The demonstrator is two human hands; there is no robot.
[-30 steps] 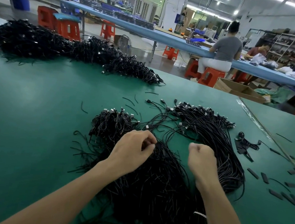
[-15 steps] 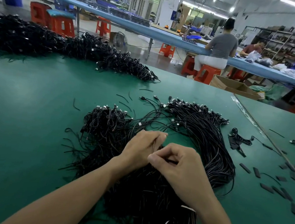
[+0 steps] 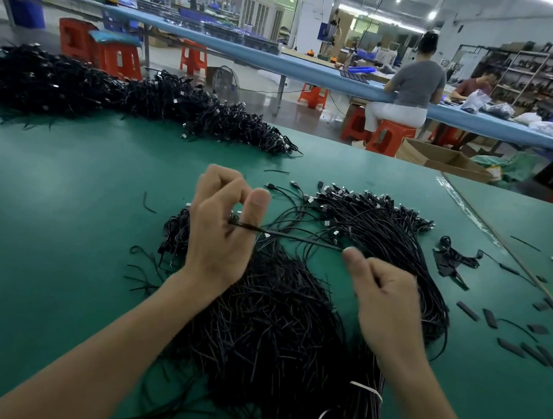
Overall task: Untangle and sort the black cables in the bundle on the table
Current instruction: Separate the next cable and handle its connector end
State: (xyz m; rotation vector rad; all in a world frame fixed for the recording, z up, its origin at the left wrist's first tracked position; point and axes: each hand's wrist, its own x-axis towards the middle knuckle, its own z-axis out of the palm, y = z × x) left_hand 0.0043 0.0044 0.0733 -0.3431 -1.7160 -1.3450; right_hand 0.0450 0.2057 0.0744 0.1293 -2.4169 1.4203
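A big tangle of thin black cables (image 3: 276,319) lies on the green table (image 3: 52,225) in front of me, fanning out to metal-tipped ends at the upper right (image 3: 381,217). My left hand (image 3: 221,230) is raised above the bundle and grips one end of a single black cable (image 3: 299,238) between thumb and fingers. The cable runs taut to my right hand (image 3: 385,301), which pinches its other end at the fingertips. A white tie (image 3: 366,390) binds the cables near my right forearm.
A long heap of more black cables (image 3: 115,98) lies along the table's far left. Short black sleeve pieces (image 3: 511,346) and a small cable coil (image 3: 452,257) are scattered at the right. Behind, people sit at a blue bench with orange stools (image 3: 390,136).
My hands were close together over the bundle; now they have risen and drawn apart, stretching one cable between them. The left hand has turned palm toward me.
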